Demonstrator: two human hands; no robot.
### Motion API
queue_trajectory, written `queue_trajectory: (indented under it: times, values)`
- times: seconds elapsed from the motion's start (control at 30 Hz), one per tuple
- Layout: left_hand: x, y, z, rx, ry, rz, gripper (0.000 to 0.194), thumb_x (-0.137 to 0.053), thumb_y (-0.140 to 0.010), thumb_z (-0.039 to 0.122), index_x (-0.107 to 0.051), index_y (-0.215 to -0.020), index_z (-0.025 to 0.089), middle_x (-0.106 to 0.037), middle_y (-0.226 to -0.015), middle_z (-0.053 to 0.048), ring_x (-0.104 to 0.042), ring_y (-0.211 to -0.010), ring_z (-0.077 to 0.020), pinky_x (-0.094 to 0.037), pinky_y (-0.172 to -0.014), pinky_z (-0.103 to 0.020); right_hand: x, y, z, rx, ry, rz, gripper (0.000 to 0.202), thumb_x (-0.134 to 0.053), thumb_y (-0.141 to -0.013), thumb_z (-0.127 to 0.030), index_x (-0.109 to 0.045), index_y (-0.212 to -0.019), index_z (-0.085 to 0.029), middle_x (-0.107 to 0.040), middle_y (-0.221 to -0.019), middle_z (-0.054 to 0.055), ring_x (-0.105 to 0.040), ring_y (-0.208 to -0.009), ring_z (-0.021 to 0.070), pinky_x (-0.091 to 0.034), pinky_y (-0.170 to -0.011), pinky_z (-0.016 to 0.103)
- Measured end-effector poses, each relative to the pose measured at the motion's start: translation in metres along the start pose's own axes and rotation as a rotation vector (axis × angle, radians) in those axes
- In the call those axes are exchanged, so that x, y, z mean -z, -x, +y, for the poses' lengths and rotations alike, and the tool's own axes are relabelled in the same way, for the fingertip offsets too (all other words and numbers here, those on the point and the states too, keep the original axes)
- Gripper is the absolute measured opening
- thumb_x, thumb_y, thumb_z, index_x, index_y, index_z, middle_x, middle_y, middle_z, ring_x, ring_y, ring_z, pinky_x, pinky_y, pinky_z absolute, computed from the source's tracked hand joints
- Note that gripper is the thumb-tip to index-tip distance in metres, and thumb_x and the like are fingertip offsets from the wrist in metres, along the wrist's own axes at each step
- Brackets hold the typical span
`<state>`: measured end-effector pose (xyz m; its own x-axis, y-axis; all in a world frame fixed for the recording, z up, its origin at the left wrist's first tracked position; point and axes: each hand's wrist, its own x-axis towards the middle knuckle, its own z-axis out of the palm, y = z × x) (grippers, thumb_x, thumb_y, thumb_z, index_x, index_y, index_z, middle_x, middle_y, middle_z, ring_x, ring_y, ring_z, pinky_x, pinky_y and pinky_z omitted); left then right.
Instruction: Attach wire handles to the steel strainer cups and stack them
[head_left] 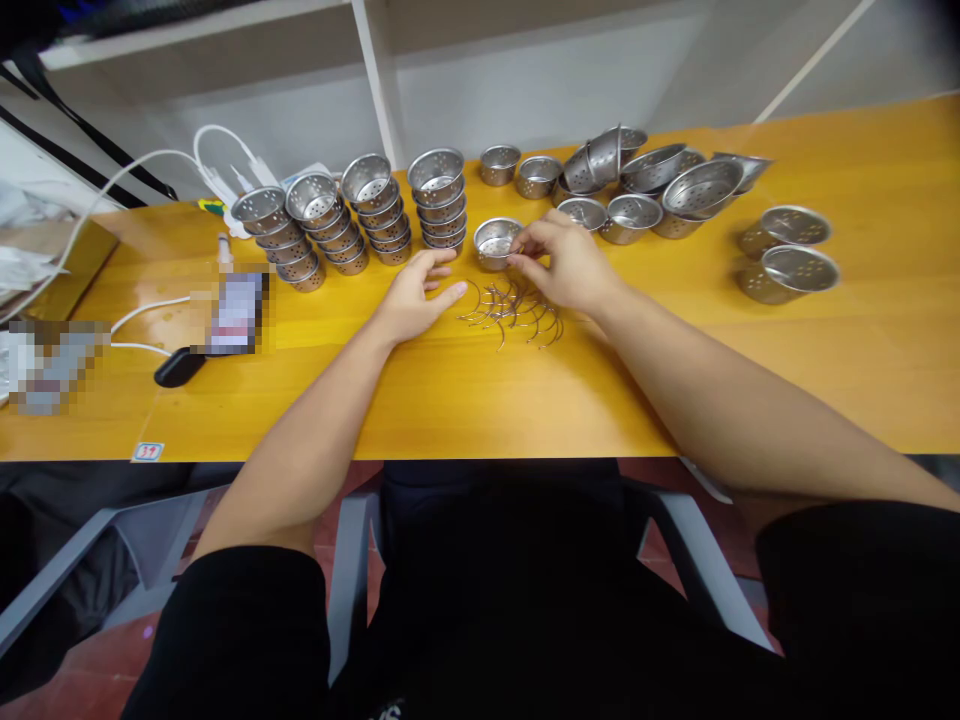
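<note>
A pale shelf (600,80) is seen behind a yellow table (465,410), along whose back edge four stacks (381,205) of pierced metal cups are lined up left of the middle. Loose cups (701,190) are gathered towards the back edge on the right, and a pair (786,280) is set apart nearer the right end. Midway along the table, nearer the back edge than the front, one cup (495,245) is stood upright, with thin curved wires (514,312) strewn just in front of it. The right hand (568,262) is held at the cup's right rim, thumb and forefinger close together; whether a wire or the rim itself is pinched cannot be told. The left hand (412,298) is held just left of the cup with fingers loosely spread, and nothing is seen in it.

The cup can be judged light and stiff, its thin metal smooth enough to slide on the table if nudged, and likelier to be dented than broken. It is best steadied by the side wall or taken by the rim. The wires are judged springy and liable to be tangled; each is best lifted by a free end.
</note>
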<state>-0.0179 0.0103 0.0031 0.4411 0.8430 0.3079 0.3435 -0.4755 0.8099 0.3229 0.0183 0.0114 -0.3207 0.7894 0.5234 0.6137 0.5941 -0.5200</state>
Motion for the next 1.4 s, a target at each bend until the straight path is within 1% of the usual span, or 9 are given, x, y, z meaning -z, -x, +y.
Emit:
queue_trajectory:
  times: [0.2, 0.43, 0.57, 0.67, 0.77, 0.87, 1.0, 1.23, 1.4]
  values:
    - [0.003, 0.002, 0.010, -0.018, -0.065, -0.018, 0.055, -0.091, -0.108, 0.048, -0.081, -0.158, 0.025, -0.079, -0.180, -0.018, -0.083, -0.164, -0.0369, -0.073, -0.141, -0.059, -0.018, -0.013, 0.039, -0.073, 0.034, 0.025, 0.057, -0.084, -0.116, -0.081, -0.089, -0.124, -0.025, -0.079, -0.125, 0.019, -0.082, -0.100, 0.0412, -0.076, -0.114, 0.080]
    - [0.003, 0.000, 0.010, -0.029, -0.077, -0.018, 0.054, -0.091, -0.107, 0.048, -0.085, -0.154, 0.023, -0.079, -0.180, -0.020, -0.082, -0.164, -0.0379, -0.073, -0.140, -0.060, -0.032, -0.016, 0.023, -0.025, 0.044, 0.011, 0.055, -0.082, -0.117, -0.070, -0.091, -0.143, -0.022, -0.084, -0.123, 0.020, -0.085, -0.111, 0.0459, -0.076, -0.115, 0.078]
    - [0.006, 0.002, 0.011, -0.032, -0.079, -0.029, 0.054, -0.091, -0.108, 0.048, -0.084, -0.156, 0.023, -0.080, -0.179, -0.020, -0.081, -0.167, -0.0384, -0.073, -0.141, -0.060, -0.012, -0.014, 0.013, -0.033, 0.066, 0.000, 0.060, -0.075, -0.122, -0.070, -0.085, -0.157, -0.022, -0.087, -0.134, 0.021, -0.085, -0.119, 0.0461, -0.072, -0.120, 0.077]
    - [0.007, 0.003, 0.011, -0.039, -0.077, -0.026, 0.055, -0.091, -0.107, 0.049, -0.084, -0.155, 0.022, -0.081, -0.177, -0.021, -0.082, -0.166, -0.0386, -0.074, -0.140, -0.061, 0.019, -0.012, 0.016, -0.103, 0.110, 0.073, 0.052, -0.068, -0.129, -0.074, -0.083, -0.150, -0.029, -0.085, -0.150, 0.021, -0.080, -0.129, 0.0437, -0.066, -0.126, 0.072]
    - [0.008, 0.003, 0.011, -0.043, -0.088, -0.027, 0.051, -0.090, -0.107, 0.047, -0.085, -0.153, 0.024, -0.084, -0.175, -0.018, -0.083, -0.163, -0.0368, -0.074, -0.140, -0.060, 0.047, -0.008, 0.026, -0.223, 0.217, 0.125, 0.049, -0.080, -0.125, -0.072, -0.085, -0.139, -0.025, -0.079, -0.160, 0.025, -0.077, -0.133, 0.0446, -0.061, -0.128, 0.072]
    - [0.007, 0.002, 0.012, -0.047, -0.097, -0.029, 0.049, -0.090, -0.107, 0.046, -0.086, -0.151, 0.025, -0.085, -0.174, -0.017, -0.083, -0.163, -0.0362, -0.074, -0.140, -0.060, 0.059, -0.004, 0.033, -0.336, 0.278, 0.063, 0.047, -0.093, -0.118, -0.066, -0.087, -0.121, -0.019, -0.078, -0.150, 0.028, -0.080, -0.122, 0.0442, -0.061, -0.123, 0.072]
    - [0.008, 0.003, 0.016, -0.050, -0.097, -0.024, 0.050, -0.089, -0.107, 0.047, -0.086, -0.151, 0.024, -0.085, -0.174, -0.017, -0.084, -0.163, -0.0360, -0.074, -0.139, -0.058, 0.060, -0.004, 0.025, -0.385, 0.294, -0.006, 0.047, -0.090, -0.121, -0.065, -0.084, -0.107, -0.020, -0.081, -0.138, 0.027, -0.082, -0.122, 0.0439, -0.064, -0.120, 0.066]
    - [0.005, 0.004, 0.006, -0.037, -0.025, -0.059, 0.076, -0.090, -0.108, 0.056, -0.070, -0.173, 0.021, -0.080, -0.179, -0.022, -0.087, -0.158, -0.0375, -0.073, -0.138, -0.058, 0.056, -0.003, -0.034, -0.002, 0.060, -0.067, 0.034, -0.079, -0.125, -0.065, -0.082, -0.125, -0.032, -0.081, -0.146, 0.020, -0.077, -0.134, 0.0435, -0.065, -0.129, 0.066]
    - [0.000, -0.003, -0.008, -0.170, 0.072, -0.058, 0.128, -0.105, -0.096, 0.088, -0.045, -0.195, 0.035, -0.063, -0.197, -0.022, -0.081, -0.166, -0.0447, -0.072, -0.137, -0.063, 0.028, 0.007, -0.082, 0.291, -0.116, -0.083, 0.028, -0.073, -0.129, -0.059, -0.080, -0.125, -0.032, -0.082, -0.129, 0.013, -0.077, -0.110, 0.0361, -0.068, -0.104, 0.057]
